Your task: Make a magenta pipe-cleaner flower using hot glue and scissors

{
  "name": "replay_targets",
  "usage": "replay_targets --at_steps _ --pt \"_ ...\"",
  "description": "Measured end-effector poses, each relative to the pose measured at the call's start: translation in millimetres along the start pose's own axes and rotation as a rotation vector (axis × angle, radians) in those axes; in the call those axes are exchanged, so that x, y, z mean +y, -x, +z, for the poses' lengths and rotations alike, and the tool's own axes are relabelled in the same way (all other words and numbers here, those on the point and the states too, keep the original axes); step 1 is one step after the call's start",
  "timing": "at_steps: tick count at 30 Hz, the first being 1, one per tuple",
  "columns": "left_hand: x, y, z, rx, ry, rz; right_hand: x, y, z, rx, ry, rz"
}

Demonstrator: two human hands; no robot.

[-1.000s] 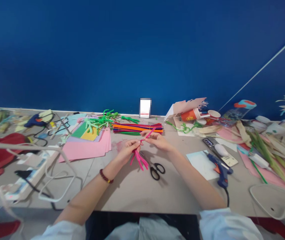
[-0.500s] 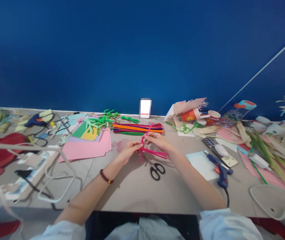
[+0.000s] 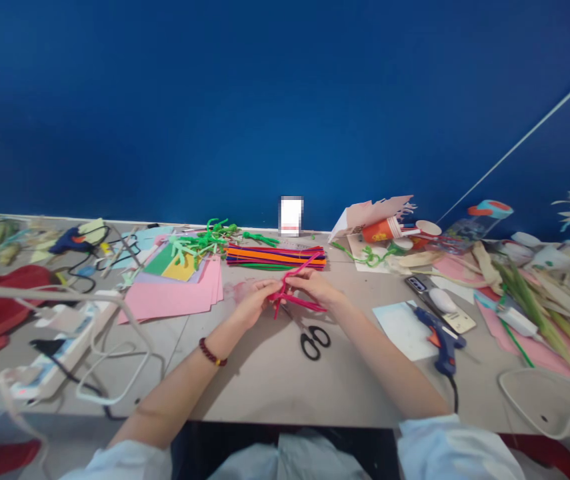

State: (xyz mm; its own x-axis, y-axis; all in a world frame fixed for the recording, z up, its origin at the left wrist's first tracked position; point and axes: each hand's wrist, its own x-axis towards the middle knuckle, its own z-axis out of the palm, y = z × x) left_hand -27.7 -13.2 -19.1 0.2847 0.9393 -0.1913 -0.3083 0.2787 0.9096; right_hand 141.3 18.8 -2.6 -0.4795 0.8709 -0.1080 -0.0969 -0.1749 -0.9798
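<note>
Pink pipe cleaners [image 3: 309,305] are held between my two hands above the table, crossing near the fingertips. My left hand [image 3: 257,300] pinches the crossing from the left, its fingers closed. From the other side my right hand [image 3: 315,287] grips a pink strand that sticks up and to the right. The fingertips partly hide how the strands are joined. Just below, black-handled scissors [image 3: 315,342] lie on the table, their blades reaching under the pipe cleaners. Behind my hands rests a bundle of pipe cleaners [image 3: 275,255] in orange, purple, red and green.
Pink paper sheets [image 3: 169,297] and green pipe-cleaner pieces [image 3: 199,243] lie to the left, beyond a white power strip [image 3: 65,347] with cables. On the right are a blue glue gun [image 3: 439,340], a phone [image 3: 419,287], paper cups [image 3: 382,230] and dried husks [image 3: 539,307].
My right hand has moved slightly left and down, closer to my left hand. The upright pink strand now leans further right, and the pink bundle has shifted a little left.
</note>
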Motion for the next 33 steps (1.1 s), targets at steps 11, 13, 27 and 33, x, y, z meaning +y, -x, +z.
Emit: replay_targets --at_steps 11,13,27,33 --pt "-3 -2 -4.0 -0.003 -0.003 -0.074 9 -3 -1 -0.001 0.017 -0.097" --pt "-6 -3 -5.6 -0.008 -0.004 -0.076 6 -2 -1 -0.011 0.086 -0.122" --pt "-1 -3 -3.4 0.062 0.134 -0.086 3 -2 -3 -0.018 0.027 -0.030" --pt "-4 -4 -2.6 0.064 0.100 -0.016 3 1 1 -0.018 0.028 -0.048"
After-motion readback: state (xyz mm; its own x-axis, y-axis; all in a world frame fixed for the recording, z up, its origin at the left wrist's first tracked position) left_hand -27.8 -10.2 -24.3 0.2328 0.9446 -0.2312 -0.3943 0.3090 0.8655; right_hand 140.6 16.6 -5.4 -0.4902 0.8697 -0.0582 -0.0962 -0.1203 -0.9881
